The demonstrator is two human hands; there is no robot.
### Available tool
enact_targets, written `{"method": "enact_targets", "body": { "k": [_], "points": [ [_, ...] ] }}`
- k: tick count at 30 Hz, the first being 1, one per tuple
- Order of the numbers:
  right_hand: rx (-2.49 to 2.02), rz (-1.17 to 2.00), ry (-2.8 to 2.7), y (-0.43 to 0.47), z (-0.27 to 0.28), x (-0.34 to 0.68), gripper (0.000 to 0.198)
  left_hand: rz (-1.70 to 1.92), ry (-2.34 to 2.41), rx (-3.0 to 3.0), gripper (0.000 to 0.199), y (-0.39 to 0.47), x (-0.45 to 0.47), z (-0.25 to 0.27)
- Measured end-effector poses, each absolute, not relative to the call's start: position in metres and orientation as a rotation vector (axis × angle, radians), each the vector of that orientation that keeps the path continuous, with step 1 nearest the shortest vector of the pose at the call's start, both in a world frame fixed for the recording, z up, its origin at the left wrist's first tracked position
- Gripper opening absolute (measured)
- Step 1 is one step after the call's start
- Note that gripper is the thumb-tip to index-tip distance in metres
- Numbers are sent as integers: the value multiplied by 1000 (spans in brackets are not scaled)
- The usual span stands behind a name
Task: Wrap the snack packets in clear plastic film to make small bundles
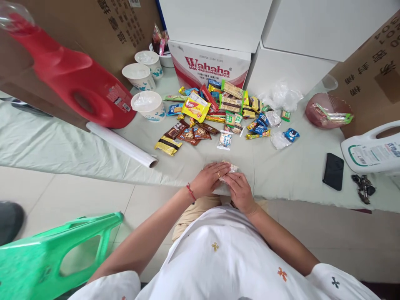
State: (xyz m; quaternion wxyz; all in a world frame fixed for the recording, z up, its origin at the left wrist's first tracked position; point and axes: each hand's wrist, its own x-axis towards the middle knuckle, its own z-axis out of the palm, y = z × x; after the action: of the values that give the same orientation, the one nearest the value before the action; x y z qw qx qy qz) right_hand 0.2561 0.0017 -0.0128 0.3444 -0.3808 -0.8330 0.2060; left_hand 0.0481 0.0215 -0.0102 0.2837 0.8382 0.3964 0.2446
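Two hands under my distant watch, left hand (206, 179) and right hand (241, 192), meet over a small clear-wrapped packet (233, 168) at the front edge of the bench (187, 166), the fingers (219, 169) of both clamped on it. Squeezed too hard, I judge, the packet could burst and spill over that near edge. Behind heaped snacks (231, 103), a carton (208, 68) reads "Wahaha" and "Purified Water"; one yellow packet (196, 108) apparently says "nabati"; Chinese characters mark brown cardboard (78, 31).
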Motion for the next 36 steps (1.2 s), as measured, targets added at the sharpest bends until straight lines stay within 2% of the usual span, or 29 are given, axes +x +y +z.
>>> {"method": "enact_targets", "body": {
  "k": [2, 4, 8, 11, 16, 18, 21, 24, 30, 34, 36],
  "points": [
    [-1044, 579, -2102, 5, -4, 259, 43, 695, 1111, 2191, 45, 24, 52, -8],
    [-1073, 614, -2096, 13, 8, 262, 37, 744, 1176, 2096, 40, 25, 57, -2],
    [-1013, 699, -2193, 27, 26, 270, 39, 785, 1364, 1875, 39, 28, 71, 13],
    [-1054, 773, -2069, 29, 24, 272, 39, 706, 1507, 1821, 35, 31, 80, 22],
    [-1168, 1038, -1710, 27, 9, 271, 23, 710, 1331, 1814, 32, 36, 81, 22],
    [-1242, 1128, -1573, 28, 7, 273, 30, 707, 1306, 1774, 31, 37, 81, 19],
    [-1288, 1288, -1538, 31, 9, 282, 52, 713, 1318, 1727, 26, 35, 88, 15],
    [-1294, 1392, -1684, 27, 16, 293, 50, 694, 1261, 1751, 27, 34, 101, 14],
    [-1458, 980, -1680, 65, 33, 353, 29, 802, 1365, 1778, 30, 28, 105, 16],
    [-1633, 664, -1258, 180, 51, 460, 45, 924, 1541, 1706, 32, 8, 70, 15],
    [-1670, 532, -1003, 245, 67, 519, 41, 944, 1637, 1656, 31, -9, 49, 13]
  ]
}}
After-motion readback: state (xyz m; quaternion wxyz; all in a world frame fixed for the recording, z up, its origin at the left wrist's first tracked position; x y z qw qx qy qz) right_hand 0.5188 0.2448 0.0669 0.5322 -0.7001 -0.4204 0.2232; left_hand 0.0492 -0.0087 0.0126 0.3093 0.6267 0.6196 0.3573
